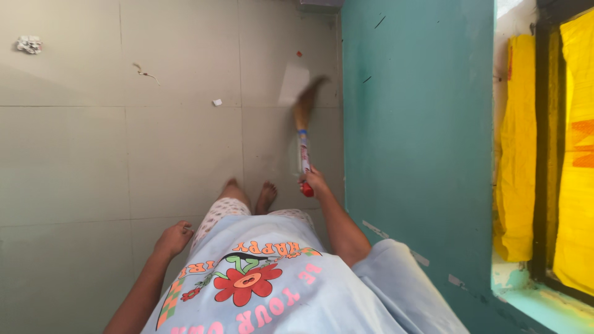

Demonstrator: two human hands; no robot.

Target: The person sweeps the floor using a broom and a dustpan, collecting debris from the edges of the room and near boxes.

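Right hand (315, 181) closed around the handle of a broom (302, 133), fingers wrapped tight just above the red cap at the handle's end. Handle patterned in white and red, with a blue band where the straw begins. Straw head blurred, tilted up and away toward the far edge of the floor (74, 161), close beside the foot of the teal wall (414, 124). Whether the bristles touch the tiles: cannot tell through the blur.

Left hand (174, 238) loosely curled, holding nothing, hanging beside the left thigh, well apart from the broom.

Between the two hands, a pale blue shirt (260, 284) with a red flower print and pink lettering, patterned shorts below it, and two bare feet (250, 195) side by side on the tiles, just left of the broom's handle end.

Floor of large pale grey-green tiles with thin grout lines. Near its far left corner, a crumpled bit of white paper (29, 44). Further in, a thin curled scrap (144, 73), then a small white fleck (217, 102) near the middle, left of the straw head. A tiny red speck (299, 54) near the far edge, close to the wall.

Beyond the teal wall, on the right, a yellow cloth (516, 148) hanging beside a dark window frame (543, 154), with a second yellow sheet behind the frame and a pale sill at the lower right corner.
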